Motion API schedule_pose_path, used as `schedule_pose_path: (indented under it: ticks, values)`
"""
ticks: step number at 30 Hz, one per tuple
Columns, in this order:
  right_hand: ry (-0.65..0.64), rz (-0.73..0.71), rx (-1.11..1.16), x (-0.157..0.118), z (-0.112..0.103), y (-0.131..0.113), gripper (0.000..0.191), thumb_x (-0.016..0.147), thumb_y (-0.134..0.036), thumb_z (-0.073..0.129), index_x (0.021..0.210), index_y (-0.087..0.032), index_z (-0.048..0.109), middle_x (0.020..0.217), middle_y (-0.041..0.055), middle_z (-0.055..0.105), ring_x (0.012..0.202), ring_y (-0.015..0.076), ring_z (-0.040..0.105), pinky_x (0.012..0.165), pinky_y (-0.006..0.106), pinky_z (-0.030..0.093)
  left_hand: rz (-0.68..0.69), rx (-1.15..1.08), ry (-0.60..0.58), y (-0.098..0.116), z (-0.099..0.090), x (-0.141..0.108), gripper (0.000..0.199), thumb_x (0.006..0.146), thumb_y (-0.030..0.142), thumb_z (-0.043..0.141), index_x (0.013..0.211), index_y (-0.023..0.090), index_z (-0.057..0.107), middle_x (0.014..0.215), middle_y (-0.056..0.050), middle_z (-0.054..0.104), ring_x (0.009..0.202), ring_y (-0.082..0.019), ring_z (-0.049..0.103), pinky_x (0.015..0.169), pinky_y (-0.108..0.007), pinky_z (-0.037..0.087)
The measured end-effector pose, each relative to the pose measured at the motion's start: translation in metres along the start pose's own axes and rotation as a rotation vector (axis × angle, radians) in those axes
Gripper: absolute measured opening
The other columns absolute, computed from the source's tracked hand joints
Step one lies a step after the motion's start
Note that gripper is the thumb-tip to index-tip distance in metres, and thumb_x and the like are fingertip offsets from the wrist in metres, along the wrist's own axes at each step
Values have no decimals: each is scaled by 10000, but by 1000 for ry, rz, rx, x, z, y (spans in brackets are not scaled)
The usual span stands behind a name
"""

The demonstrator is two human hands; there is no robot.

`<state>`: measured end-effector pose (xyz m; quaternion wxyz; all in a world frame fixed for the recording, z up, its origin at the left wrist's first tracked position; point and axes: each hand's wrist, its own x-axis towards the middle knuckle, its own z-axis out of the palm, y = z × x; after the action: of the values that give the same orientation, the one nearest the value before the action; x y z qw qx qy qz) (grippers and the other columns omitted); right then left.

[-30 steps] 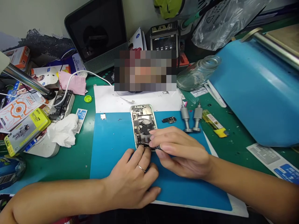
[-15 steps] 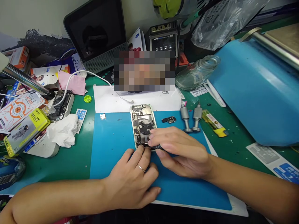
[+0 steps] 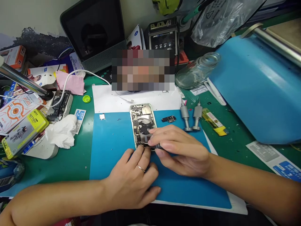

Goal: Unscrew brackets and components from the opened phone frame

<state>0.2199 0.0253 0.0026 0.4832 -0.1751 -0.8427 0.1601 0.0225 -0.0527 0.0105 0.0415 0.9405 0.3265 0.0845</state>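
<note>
An opened smartphone [image 3: 141,121], its inner parts bare, lies upright before me on the blue mat [image 3: 110,157]. My left hand [image 3: 135,179], a ring on one finger, is open, its fingertips resting on the phone's bottom end and its thumb out to the side. From the right, my right hand [image 3: 183,150] pinches a thin dark tool with a ribbed handle [image 3: 157,146] over the phone's lower part. Fingers hide most of the tool and its tip. A small black phone part [image 3: 168,119] lies right of the phone, near two grey screwdrivers [image 3: 185,116] standing upright.
A small silver piece [image 3: 102,116] sits at the mat's upper left. Beyond the mat are a white cable [image 3: 89,72], a glass jar [image 3: 196,72] and a yellow-ended strip [image 3: 215,122]. Crumpled tissue [image 3: 62,131] and boxes [image 3: 24,133] crowd the left; a blue curved sheet [image 3: 254,94] rises right.
The whole view has shifted a little. Both hands keep their places at the phone's lower end, with the dark tool still in the right hand.
</note>
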Motion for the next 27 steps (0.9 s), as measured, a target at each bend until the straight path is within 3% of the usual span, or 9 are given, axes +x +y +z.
schedule_pose_path:
  ticks: [6,11,19,27]
  values:
    - [13,-19,-23,-2,-1,-1,457,829,-18,581,1249,-177,500,1007,97,699,947,185,703,791,391,661,-6,3,6,1,-1,0,477,960,521,491,1175,107,587,1380,-239,560,1275,-367,551,1007,-446,444]
    - [11,-8,24,-2,1,1,528,827,11,573,1313,-174,483,909,50,687,851,162,688,822,410,662,-6,4,7,1,0,0,474,961,523,485,1165,107,584,1392,-246,553,1285,-367,545,1017,-448,439]
    - [23,23,12,0,1,-1,483,867,-24,565,1304,-217,492,869,19,686,793,145,679,801,413,668,-4,-9,-3,0,0,-1,472,966,517,482,1170,101,571,1401,-264,538,1307,-380,525,1025,-456,418]
    - [17,-6,8,0,1,1,547,840,-9,570,1342,-197,465,926,58,690,871,167,690,792,422,671,-2,-7,-4,0,1,-1,486,966,524,476,1188,103,574,1400,-253,546,1302,-380,528,1021,-456,428]
